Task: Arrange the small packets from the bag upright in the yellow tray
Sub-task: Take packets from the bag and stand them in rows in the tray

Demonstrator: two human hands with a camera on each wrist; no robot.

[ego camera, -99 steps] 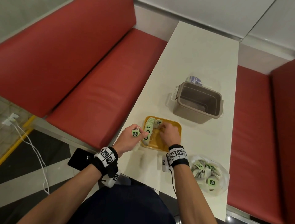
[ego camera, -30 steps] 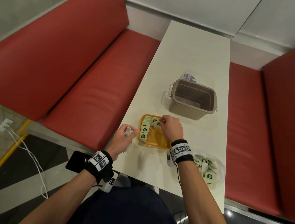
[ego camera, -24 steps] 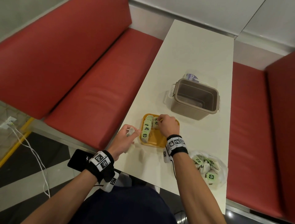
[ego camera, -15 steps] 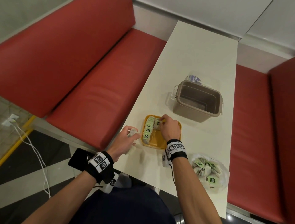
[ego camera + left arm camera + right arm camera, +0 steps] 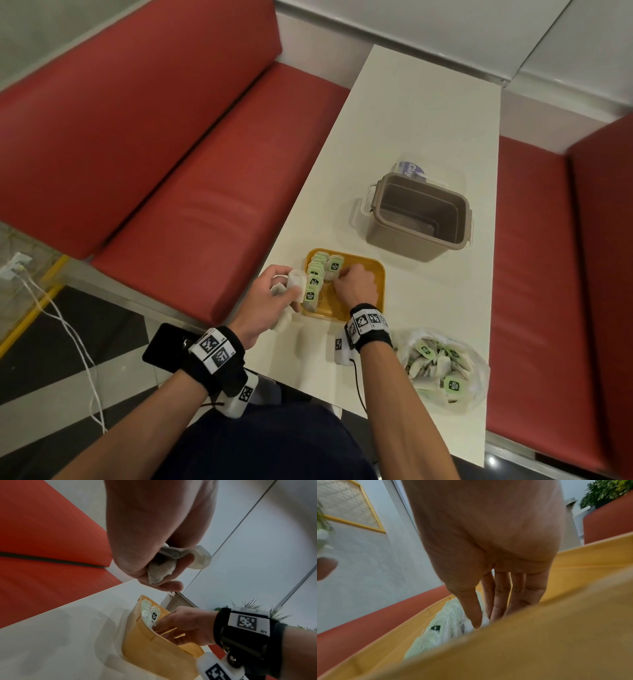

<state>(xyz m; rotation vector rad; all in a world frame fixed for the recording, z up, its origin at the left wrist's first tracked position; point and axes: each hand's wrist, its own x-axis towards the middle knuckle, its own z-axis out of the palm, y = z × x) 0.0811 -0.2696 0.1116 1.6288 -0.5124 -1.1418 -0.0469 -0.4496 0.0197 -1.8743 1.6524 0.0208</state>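
Observation:
The yellow tray (image 5: 373,270) sits near the table's front edge, with a row of green-labelled packets (image 5: 314,281) standing upright along its left side. One more packet (image 5: 334,264) stands just right of the row's far end. My right hand (image 5: 342,274) reaches into the tray and pinches a packet (image 5: 485,620) between thumb and fingers beside the row (image 5: 435,632). My left hand (image 5: 287,289) hovers at the tray's left edge and grips a bunch of white packets (image 5: 295,281), also seen from below (image 5: 161,570). The clear bag (image 5: 442,366) of packets lies at front right.
An empty grey-brown tub (image 5: 419,216) stands behind the tray, with a clear wrapper (image 5: 411,169) behind it. Red bench seats (image 5: 191,212) flank the narrow white table (image 5: 411,113) on both sides. A white cable (image 5: 68,329) runs over the floor at left.
My right hand has stayed in the tray's far left part beside the row. The left hand has kept its packets at the tray's left edge, now turned white side up.

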